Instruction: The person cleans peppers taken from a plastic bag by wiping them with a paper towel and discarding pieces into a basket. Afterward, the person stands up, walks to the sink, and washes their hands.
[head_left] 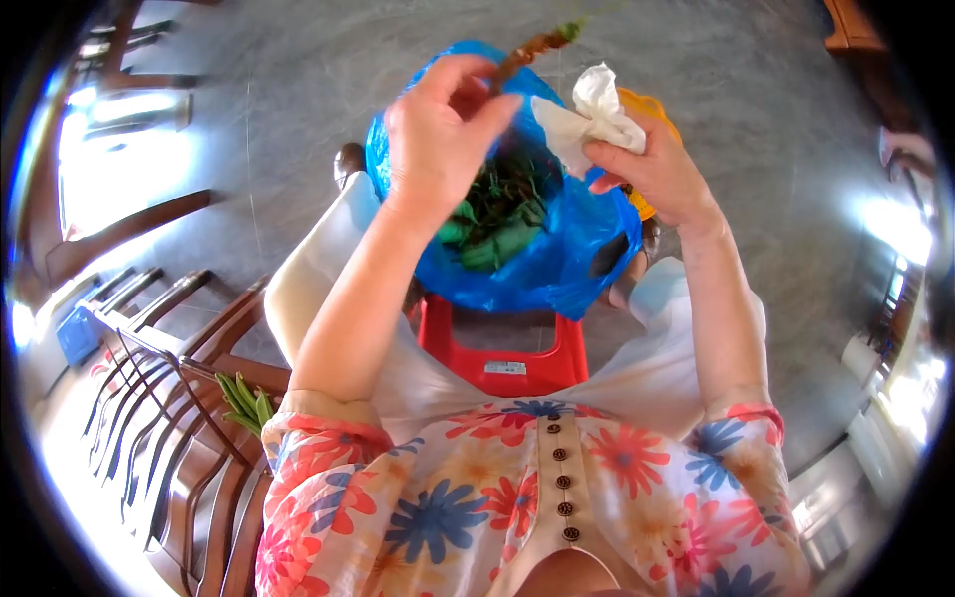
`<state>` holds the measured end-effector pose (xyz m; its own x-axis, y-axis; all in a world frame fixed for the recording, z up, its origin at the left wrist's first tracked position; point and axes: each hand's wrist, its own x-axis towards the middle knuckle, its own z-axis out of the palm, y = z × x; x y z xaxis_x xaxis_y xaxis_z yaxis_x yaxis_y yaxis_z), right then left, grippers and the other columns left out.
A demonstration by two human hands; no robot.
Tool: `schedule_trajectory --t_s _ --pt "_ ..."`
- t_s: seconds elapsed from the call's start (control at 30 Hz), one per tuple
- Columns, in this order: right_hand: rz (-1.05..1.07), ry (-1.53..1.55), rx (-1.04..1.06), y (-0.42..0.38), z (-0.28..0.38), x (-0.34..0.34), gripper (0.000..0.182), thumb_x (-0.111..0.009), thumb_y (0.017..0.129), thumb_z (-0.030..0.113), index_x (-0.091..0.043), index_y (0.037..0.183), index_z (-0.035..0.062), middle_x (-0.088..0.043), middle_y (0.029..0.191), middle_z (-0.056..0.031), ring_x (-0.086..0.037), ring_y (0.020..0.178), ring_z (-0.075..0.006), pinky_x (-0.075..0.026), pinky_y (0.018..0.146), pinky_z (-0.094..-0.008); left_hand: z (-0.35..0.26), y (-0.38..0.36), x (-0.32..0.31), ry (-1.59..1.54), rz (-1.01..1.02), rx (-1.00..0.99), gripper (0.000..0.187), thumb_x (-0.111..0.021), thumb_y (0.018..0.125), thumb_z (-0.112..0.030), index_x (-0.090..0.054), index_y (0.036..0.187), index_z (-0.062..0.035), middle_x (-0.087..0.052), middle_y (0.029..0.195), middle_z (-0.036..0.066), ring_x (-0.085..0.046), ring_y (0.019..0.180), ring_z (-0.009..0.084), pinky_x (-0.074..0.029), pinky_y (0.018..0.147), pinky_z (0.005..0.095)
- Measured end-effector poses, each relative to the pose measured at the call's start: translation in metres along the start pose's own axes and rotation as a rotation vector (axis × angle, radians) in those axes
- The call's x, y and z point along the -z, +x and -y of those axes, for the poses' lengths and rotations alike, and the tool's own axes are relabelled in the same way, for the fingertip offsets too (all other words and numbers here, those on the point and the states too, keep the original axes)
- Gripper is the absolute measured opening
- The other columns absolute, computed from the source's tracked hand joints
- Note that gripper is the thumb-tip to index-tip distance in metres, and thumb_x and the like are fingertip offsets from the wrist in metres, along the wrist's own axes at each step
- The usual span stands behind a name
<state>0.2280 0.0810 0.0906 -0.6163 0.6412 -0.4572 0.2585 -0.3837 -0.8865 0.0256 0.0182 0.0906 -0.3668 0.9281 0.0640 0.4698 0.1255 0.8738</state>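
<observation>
My left hand (438,134) is raised over the blue plastic bag (587,239), its fingers closed on a brown stalk (532,52) with a green tip. The stalk points up and to the right and is a little blurred. At the right side of the bag, my right hand (657,164) pinches a crumpled white tissue (602,114) between thumb and fingers. The bag lies open between my knees, with dark stems and green leaves (497,219) inside. Part of the leaves is hidden behind my left wrist.
A red plastic stool (507,366) stands between my legs, under the bag's near edge. A yellow basket (642,204) is partly hidden behind my right hand. Wooden chairs (214,368) and green pods (242,400) are at the left. Grey floor (736,90) surrounds the bag.
</observation>
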Motion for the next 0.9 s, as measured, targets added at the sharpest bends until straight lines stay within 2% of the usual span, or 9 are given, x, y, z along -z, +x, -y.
schedule_trajectory --t_s 0.13,0.27,0.43,0.53,0.6,0.7,0.77,0.87,0.9 --pt "-0.053 0.197 0.05 0.0 0.007 -0.001 0.035 -0.063 0.08 0.024 -0.054 0.109 0.0063 -0.061 0.093 -0.0019 -0.06 0.08 -0.0115 -0.051 0.057 -0.024 -0.002 -0.006 -0.007 0.184 -0.061 -0.255 0.028 -0.072 0.067 -0.006 -0.06 0.093 -0.0048 -0.06 0.072 0.004 -0.056 0.06 0.0102 -0.046 0.056 0.0229" --pt "-0.119 0.413 0.072 0.003 0.007 0.003 0.038 -0.062 0.08 0.03 -0.054 0.108 0.0056 -0.061 0.094 -0.0033 -0.061 0.079 -0.0139 -0.051 0.054 -0.026 -0.005 -0.013 -0.015 0.284 -0.011 -0.407 0.028 -0.072 0.065 -0.007 -0.06 0.09 -0.0064 -0.059 0.072 0.006 -0.059 0.061 0.0173 -0.047 0.055 0.027" --pt "-0.247 0.389 0.046 0.003 0.003 0.012 0.031 -0.061 0.081 0.029 -0.058 0.097 0.0033 -0.062 0.085 -0.0069 -0.061 0.07 -0.0166 -0.052 0.053 -0.0282 -0.004 -0.025 -0.025 0.288 0.079 -0.539 0.036 -0.073 0.064 -0.01 -0.057 0.096 -0.0091 -0.057 0.074 0.006 -0.057 0.064 0.0229 -0.046 0.057 0.0303" --pt "-0.325 0.423 0.13 0.004 -0.001 0.034 0.028 -0.061 0.081 0.025 -0.058 0.095 0.0001 -0.061 0.081 -0.0092 -0.062 0.069 -0.0187 -0.053 0.053 -0.03 0.0 -0.022 -0.026 0.297 0.072 -0.471 0.037 -0.073 0.064 -0.011 -0.057 0.098 -0.0097 -0.057 0.077 0.006 -0.055 0.064 0.021 -0.046 0.057 0.0309" --pt "-0.429 0.472 0.17 0.002 0.0 0.056 0.028 -0.057 0.084 0.022 -0.055 0.102 0.001 -0.061 0.08 -0.0093 -0.06 0.069 -0.019 -0.052 0.055 -0.0321 -0.004 -0.018 -0.022 0.3 0.062 -0.37 0.043 -0.073 0.065 -0.011 -0.057 0.105 -0.011 -0.059 0.083 0.005 -0.054 0.064 0.0178 -0.046 0.057 0.0296" --pt "-0.566 0.519 0.193 -0.002 -0.015 0.093 0.027 -0.059 0.083 0.02 -0.054 0.102 0.0016 -0.06 0.083 -0.0103 -0.06 0.072 -0.0211 -0.051 0.057 -0.0339 -0.004 -0.017 -0.024 0.296 0.089 -0.355 0.036 -0.069 0.067 -0.01 -0.058 0.101 -0.0099 -0.059 0.086 0.006 -0.056 0.069 0.021 -0.047 0.061 0.0304" --pt "-0.683 0.538 0.13 -0.003 -0.038 0.121 0.028 -0.061 0.081 0.021 -0.055 0.1 0.0015 -0.06 0.084 -0.0107 -0.061 0.072 -0.0218 -0.052 0.054 -0.0325 -0.003 -0.019 -0.023 0.283 0.141 -0.332 0.028 -0.066 0.068 -0.009 -0.059 0.095 -0.008 -0.058 0.087 0.008 -0.057 0.078 0.027 -0.047 0.066 0.0333" --pt "-0.828 0.582 -0.005 -0.007 -0.066 0.139 0.024 -0.06 0.081 0.02 -0.055 0.098 0.0028 -0.06 0.082 -0.0099 -0.061 0.069 -0.0209 -0.05 0.051 -0.0318 0.001 -0.021 -0.024 0.317 0.198 -0.333 0.029 -0.067 0.07 -0.009 -0.061 0.098 -0.0099 -0.06 0.09 0.007 -0.058 0.071 0.0209 -0.048 0.063 0.0293" --pt "-0.835 0.618 -0.058 -0.007 -0.081 0.145 0.023 -0.059 0.082 0.019 -0.055 0.097 0.0033 -0.06 0.081 -0.0098 -0.061 0.068 -0.0206 -0.05 0.05 -0.032 -0.001 -0.021 -0.023 0.303 0.228 -0.332 0.026 -0.066 0.071 -0.01 -0.061 0.096 -0.0088 -0.059 0.092 0.009 -0.059 0.077 0.0245 -0.048 0.067 0.0306"
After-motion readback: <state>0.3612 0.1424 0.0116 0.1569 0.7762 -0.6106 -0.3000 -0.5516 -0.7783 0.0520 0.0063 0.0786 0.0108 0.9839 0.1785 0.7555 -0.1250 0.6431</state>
